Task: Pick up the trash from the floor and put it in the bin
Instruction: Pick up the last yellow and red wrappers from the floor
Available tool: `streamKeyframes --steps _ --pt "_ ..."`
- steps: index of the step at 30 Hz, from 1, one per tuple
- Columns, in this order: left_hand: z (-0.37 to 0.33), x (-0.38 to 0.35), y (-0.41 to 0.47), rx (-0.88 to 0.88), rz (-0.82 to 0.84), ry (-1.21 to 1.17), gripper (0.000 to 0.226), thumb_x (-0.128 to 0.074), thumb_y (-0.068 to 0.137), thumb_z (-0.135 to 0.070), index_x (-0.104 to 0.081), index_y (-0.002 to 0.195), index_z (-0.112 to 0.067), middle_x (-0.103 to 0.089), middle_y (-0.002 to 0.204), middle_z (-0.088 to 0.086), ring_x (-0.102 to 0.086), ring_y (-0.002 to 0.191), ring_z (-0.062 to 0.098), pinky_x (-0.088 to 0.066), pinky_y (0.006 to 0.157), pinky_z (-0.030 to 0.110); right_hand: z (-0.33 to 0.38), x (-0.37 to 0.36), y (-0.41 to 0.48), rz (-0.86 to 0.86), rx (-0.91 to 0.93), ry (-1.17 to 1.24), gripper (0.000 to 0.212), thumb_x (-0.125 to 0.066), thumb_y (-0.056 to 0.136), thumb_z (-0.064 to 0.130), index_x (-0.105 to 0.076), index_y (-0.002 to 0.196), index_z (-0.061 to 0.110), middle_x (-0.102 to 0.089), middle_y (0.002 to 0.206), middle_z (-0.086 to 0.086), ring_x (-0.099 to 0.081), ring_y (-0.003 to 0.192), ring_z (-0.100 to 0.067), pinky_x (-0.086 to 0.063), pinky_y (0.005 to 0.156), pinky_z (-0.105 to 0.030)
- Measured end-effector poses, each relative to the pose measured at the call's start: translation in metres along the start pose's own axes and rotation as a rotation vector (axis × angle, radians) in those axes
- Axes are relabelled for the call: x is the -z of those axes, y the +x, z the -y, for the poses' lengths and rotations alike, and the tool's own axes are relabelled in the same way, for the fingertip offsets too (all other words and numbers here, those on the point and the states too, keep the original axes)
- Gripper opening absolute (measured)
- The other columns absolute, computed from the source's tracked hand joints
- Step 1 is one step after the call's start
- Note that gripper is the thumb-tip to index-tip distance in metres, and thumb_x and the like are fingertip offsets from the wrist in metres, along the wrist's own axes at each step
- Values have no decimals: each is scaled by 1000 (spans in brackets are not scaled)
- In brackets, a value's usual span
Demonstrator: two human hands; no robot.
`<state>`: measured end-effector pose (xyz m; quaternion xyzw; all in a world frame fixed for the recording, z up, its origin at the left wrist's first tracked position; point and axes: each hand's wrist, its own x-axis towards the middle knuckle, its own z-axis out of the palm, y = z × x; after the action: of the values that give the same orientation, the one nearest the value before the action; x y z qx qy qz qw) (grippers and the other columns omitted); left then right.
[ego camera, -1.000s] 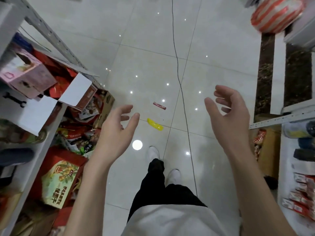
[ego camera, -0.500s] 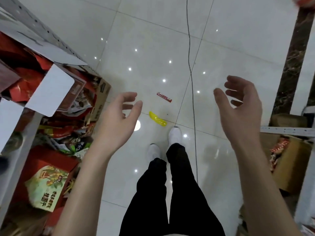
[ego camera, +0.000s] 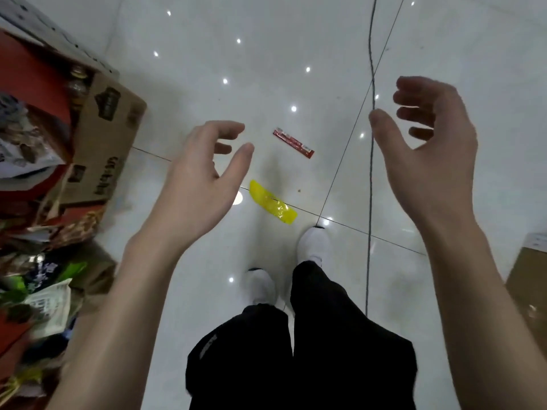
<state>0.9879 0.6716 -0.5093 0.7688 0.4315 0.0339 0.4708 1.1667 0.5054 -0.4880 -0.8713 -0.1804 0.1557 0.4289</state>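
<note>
Left hand (ego camera: 201, 184) and right hand (ego camera: 429, 149) raised over floor (ego camera: 296, 39), fingers loosely spread, empty, likely poised for reaching. Yellow wrapper (ego camera: 272, 202) just ahead of shoes (ego camera: 315, 244); red wrapper (ego camera: 293, 142) beyond. Bin unseen.

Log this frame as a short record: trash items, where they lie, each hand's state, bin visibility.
trash: yellow wrapper; red wrapper
location: both flat on the tiled floor, ahead of the white shoes
left hand: open, holds nothing
right hand: open, holds nothing
bin: not in view
nearby: cardboard box at left
</note>
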Motion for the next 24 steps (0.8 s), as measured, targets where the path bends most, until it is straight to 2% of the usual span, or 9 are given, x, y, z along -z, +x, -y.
streamKeyframes --steps 4,10,15,19,24 --pt "87 -63 51 -21 20 29 28 -55 97 -40 -56 125 -33 -57 127 -17 -57 111 -2 -46 88 23 -91 -73 27 24 59 -13 41 -67 91 32 -59 130 21 -62 126 5 -60 111 -4 -47 96 -22" --pt "189 -137 103 -55 99 108 31 -54 98 -27 -55 128 -29 -54 130 -12 -56 111 2 -41 87 15 -195 -166 58 81 137 -75 41 -67 90 28 -58 129 16 -58 124 1 -58 110 -7 -37 91 -7" --pt "245 -177 119 -41 164 190 34 -55 96 -28 -56 130 -25 -51 132 -6 -53 115 10 -41 92 25 -243 -209 73 135 151 -119 41 -66 90 27 -59 128 15 -57 122 0 -57 111 -11 -34 90 -5" --pt "273 -203 126 -70 157 277 47 -51 85 -40 -57 128 -22 -52 132 0 -50 120 24 -41 103 40 -269 -232 86 170 152 -154 41 -67 90 27 -59 128 13 -58 122 -4 -57 111 -13 -42 97 -17" --pt "292 -232 128 -25 101 344 58 -69 77 -50 -57 128 -25 -46 136 2 -44 124 26 -37 104 38 -294 -258 99 200 124 -186 42 -65 88 32 -59 127 18 -58 121 -2 -58 112 -17 -47 100 -38"
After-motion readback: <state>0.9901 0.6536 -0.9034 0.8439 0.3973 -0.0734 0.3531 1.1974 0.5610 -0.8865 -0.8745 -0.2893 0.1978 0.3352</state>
